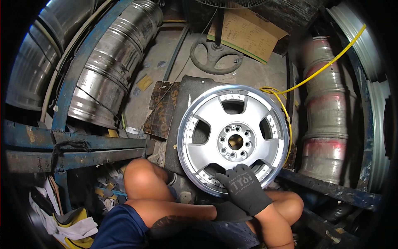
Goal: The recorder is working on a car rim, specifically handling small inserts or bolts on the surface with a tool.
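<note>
A silver wheel rim (201,162) with a polished outer lip lies face up in front of me, its spokes spread around a ring of bolt holes. My right hand (244,186), in a dark grey work glove with print on its back, is over the rim's near edge. Its fingers are bent, and what may be in them is hidden. Against the right wrist is my left hand (230,211), in a dark glove too. The left fingers are mostly hidden beneath the right hand and wrist. Both bare knees flank the near side of the rim.
A grey mat (182,93) lies beneath the rim. A yellow hose (317,76) runs along its right side. Steel rims (101,83) are stacked at left, more (325,114) at right, within blue metal frames (105,143). Beyond stand a fan base (216,58) and cardboard (244,33).
</note>
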A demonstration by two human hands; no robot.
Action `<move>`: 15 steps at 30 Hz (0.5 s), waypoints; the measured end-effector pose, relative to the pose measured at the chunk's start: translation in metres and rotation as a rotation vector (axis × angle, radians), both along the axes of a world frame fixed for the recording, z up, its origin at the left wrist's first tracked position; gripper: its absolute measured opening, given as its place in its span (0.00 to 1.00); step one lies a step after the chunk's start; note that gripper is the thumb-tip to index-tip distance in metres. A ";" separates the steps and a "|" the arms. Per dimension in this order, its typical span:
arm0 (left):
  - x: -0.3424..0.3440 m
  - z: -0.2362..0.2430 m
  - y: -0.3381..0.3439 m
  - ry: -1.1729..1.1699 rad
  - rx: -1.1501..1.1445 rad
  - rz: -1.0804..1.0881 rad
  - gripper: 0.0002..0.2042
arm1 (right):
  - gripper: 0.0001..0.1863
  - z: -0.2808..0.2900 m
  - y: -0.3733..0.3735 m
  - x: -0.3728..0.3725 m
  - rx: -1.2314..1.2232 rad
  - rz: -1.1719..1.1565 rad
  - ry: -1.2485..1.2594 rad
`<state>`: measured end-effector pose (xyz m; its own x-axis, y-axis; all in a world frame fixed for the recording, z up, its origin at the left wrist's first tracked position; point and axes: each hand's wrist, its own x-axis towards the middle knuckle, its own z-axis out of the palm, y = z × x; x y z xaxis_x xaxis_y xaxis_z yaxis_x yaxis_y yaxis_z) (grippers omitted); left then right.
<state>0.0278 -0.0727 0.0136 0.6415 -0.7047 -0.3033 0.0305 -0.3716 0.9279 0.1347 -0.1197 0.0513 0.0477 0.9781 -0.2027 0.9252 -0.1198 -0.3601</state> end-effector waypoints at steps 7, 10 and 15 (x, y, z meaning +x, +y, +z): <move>-0.021 -0.076 -0.036 -0.454 0.098 0.308 0.16 | 0.19 0.001 -0.002 0.004 0.043 -0.048 0.023; -0.032 -0.115 -0.075 -0.794 0.066 0.516 0.16 | 0.18 -0.004 0.000 0.002 0.030 -0.044 0.023; -0.012 -0.034 -0.023 -0.545 -0.129 0.486 0.13 | 0.17 -0.006 -0.006 0.004 0.085 -0.053 0.081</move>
